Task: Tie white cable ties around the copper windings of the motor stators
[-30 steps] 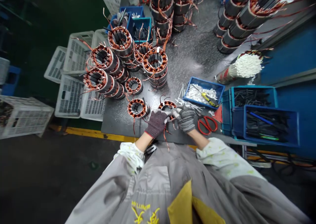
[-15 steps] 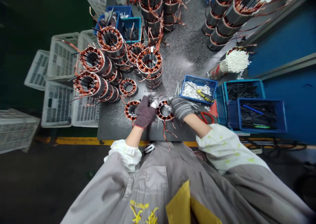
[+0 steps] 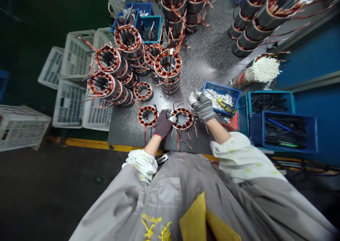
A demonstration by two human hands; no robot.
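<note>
A wound motor stator (image 3: 190, 113), a ring with copper windings, lies on the dark table in front of me, its loose copper wires trailing toward the table's front edge. My left hand (image 3: 163, 123), in a dark knitted glove, is closed on the ring's left rim. My right hand (image 3: 204, 108), in a grey striped glove, is above and right of the ring, apart from it. Its fingers are pressed together; what they hold cannot be made out. Just beyond it is a blue tray (image 3: 236, 93) of short white pieces. Another low stator (image 3: 141, 117) lies left of my left hand.
Stacked stators (image 3: 170, 71) stand at the left and back, with another stack (image 3: 255, 32) at the back right. A bundle of white tubes (image 3: 265, 70) leans at the right. Blue bins (image 3: 313, 134) hold dark pieces. White plastic crates (image 3: 66, 104) border the table's left side.
My right hand has moved away from the stator's right rim, toward the tray of white pieces. My left hand stays at the stator's left rim. The whole view has shifted somewhat.
</note>
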